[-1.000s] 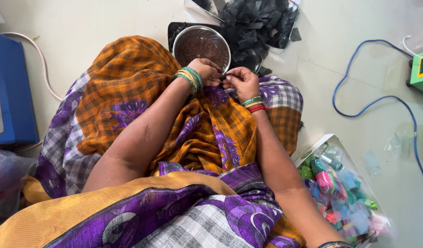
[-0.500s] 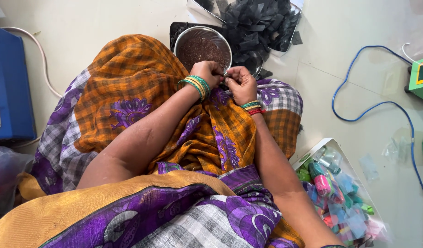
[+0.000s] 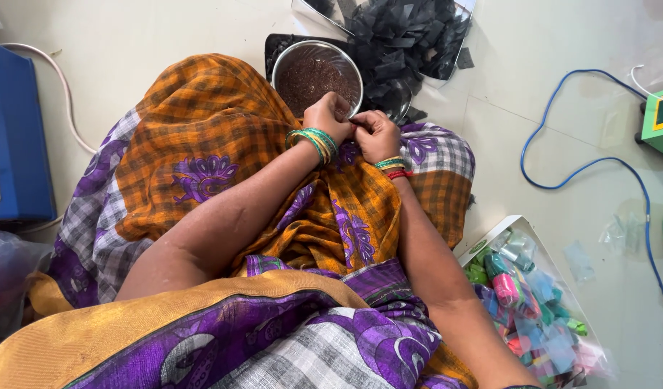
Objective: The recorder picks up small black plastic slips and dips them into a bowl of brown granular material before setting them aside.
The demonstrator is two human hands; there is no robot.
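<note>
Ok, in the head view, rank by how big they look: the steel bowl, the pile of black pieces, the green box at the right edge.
1. pile of black pieces
2. steel bowl
3. green box, cut off by the frame edge, so unsure.

This is a small home workshop worked from the pale tiled floor (image 3: 562, 144). Around it lie a heap of black cut pieces (image 3: 407, 36), a round steel bowl of dark grains (image 3: 317, 72), a blue machine (image 3: 11, 137) and a box of bright packets (image 3: 526, 302).

I see a pale tiled floor (image 3: 166, 43), evenly lit. A blue cable (image 3: 584, 169) loops across it at right. Blue box (image 3: 11, 137) sits at left.
</note>
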